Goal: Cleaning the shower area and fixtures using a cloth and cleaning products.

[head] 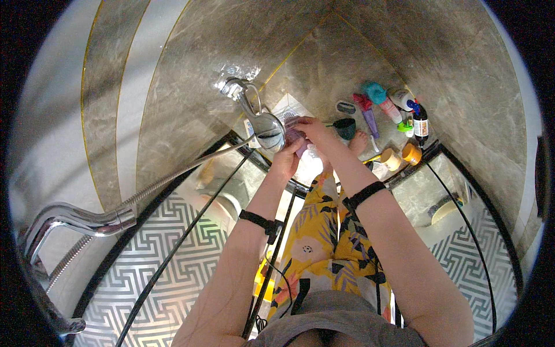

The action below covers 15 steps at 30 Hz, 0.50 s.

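Note:
My left hand (287, 159) grips a small purple item (302, 149), perhaps a cloth or sponge, just right of a chrome hand shower (269, 132). From the other side, my right hand (313, 130) curls its fingers over the same item. Fingers and the shower head hide much of it, so its exact kind is unclear. Overhead, the shower sits in a wall bracket (234, 88). A black strap circles each forearm. Bright light falls on a whitish patch (311, 162) directly below my hands.
Right of my hands are a dark green dipper (344, 129), a purple tube (369, 121), a teal-topped pink bottle (388, 107), a dark bottle (420, 123) and an orange jar (411, 154). A metal hose (190, 167) crosses at left. Patterned glass panels (173, 256) curve behind me.

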Tool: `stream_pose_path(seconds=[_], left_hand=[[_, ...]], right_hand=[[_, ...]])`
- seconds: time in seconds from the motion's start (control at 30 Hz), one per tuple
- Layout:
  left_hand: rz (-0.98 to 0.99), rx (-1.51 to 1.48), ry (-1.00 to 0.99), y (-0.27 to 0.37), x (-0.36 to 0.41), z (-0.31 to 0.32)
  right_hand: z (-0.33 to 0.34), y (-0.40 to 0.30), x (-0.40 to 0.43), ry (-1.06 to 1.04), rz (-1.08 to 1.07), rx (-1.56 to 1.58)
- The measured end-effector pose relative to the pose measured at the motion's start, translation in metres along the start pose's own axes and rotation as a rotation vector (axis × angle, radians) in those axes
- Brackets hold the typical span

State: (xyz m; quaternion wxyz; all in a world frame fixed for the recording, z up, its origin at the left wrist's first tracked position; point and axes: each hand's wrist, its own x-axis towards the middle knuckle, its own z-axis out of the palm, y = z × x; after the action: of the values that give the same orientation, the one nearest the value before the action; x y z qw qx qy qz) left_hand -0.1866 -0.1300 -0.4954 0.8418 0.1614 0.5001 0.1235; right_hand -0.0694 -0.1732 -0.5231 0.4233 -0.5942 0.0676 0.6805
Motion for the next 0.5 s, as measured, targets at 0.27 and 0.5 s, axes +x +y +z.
stream_pose_path(seconds=[0.27,0.5], left_hand=[[-0.06,0.129,0.158,-0.013,0.002,-0.009],[-0.17,-0.057,0.043,-0.007,0.031,0.003]], right_hand=[[0.013,-0.006,-0.001,0.17,-0.353,0.107],[0.025,-0.006,-0.053,0.169,-0.412,-0.64]])
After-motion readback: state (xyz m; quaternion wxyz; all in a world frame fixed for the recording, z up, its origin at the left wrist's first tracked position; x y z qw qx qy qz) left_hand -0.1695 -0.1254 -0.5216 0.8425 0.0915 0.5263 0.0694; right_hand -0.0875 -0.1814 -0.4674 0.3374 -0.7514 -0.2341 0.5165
